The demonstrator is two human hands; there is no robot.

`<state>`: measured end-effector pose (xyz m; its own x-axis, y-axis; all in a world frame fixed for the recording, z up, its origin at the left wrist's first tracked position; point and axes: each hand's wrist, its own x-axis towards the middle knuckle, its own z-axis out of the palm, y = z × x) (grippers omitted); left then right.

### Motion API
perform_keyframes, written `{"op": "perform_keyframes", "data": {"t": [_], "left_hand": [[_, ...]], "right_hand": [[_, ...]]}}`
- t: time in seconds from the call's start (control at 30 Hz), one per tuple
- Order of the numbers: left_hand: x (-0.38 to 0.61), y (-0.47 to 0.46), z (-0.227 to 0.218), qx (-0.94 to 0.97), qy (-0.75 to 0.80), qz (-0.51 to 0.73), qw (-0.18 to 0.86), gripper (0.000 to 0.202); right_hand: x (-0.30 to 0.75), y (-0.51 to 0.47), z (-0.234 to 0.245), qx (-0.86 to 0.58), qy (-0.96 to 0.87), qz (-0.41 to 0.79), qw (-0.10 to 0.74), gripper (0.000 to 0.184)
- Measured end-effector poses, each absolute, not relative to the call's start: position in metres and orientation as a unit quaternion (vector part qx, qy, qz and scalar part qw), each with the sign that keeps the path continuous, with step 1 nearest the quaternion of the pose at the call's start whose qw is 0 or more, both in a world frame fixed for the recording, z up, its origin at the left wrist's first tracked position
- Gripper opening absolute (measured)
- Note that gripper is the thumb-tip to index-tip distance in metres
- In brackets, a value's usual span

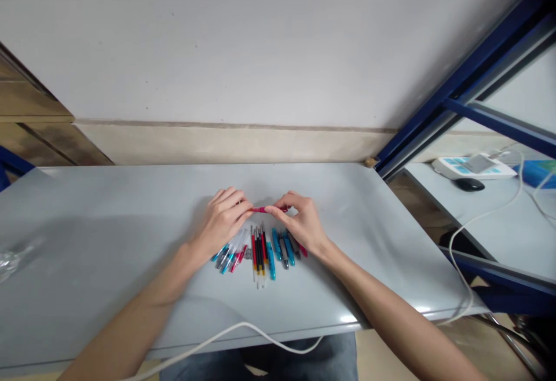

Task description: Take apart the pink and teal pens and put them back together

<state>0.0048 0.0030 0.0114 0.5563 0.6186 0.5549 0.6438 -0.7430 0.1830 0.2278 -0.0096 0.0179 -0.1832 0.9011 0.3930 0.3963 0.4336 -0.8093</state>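
A thin red pen (261, 209) spans the gap between my two hands, just above the table. The fingertips of my left hand (226, 212) pinch its left end. My right hand (299, 216) grips the other end between thumb and fingers, which hide part of it. Below the hands lie several clear pen barrels (232, 252) with blue, grey and red ends. Beside them is a row of ink refills (259, 251), black and red. Further right, several blue and grey pen parts (284, 248) lie together, partly beneath my right hand.
The grey table (108, 213) stands against a wall (243, 143). A white cable (243, 324) crosses its front edge. Crumpled clear plastic (8, 262) lies at far left. Beyond a blue frame (443, 88), another table holds a black mouse (469, 184) and a white device (449, 168).
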Motion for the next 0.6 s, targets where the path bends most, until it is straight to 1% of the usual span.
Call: {"op": "perform_keyframes", "data": {"t": [0.03, 0.1, 0.2, 0.3, 0.47, 0.6], "left_hand": [[0.0049, 0.0032, 0.0108, -0.88, -0.358, -0.312, 0.022, 0.018], [0.0051, 0.0035, 0.0098, -0.875, -0.361, -0.322, 0.015, 0.015], [0.0062, 0.0035, 0.01, -0.877, -0.354, -0.324, -0.004, 0.018], [0.0078, 0.0029, 0.0122, -0.879, -0.343, -0.332, -0.004, 0.018], [0.0087, 0.0009, 0.0155, -0.867, -0.334, -0.367, 0.045, 0.014], [0.0103, 0.0005, 0.0165, -0.861, -0.325, -0.373, 0.114, 0.012]], "right_hand": [[0.2276, -0.0097, 0.0175, -0.453, -0.716, 0.281, 0.45, 0.025], [0.2277, -0.0098, 0.0175, -0.438, -0.719, 0.283, 0.459, 0.023], [0.2288, -0.0096, 0.0189, -0.414, -0.725, 0.274, 0.478, 0.019], [0.2299, -0.0089, 0.0187, -0.413, -0.729, 0.256, 0.483, 0.02], [0.2308, -0.0079, 0.0159, -0.441, -0.719, 0.257, 0.472, 0.022], [0.2307, -0.0084, 0.0201, -0.458, -0.725, 0.259, 0.445, 0.022]]}}
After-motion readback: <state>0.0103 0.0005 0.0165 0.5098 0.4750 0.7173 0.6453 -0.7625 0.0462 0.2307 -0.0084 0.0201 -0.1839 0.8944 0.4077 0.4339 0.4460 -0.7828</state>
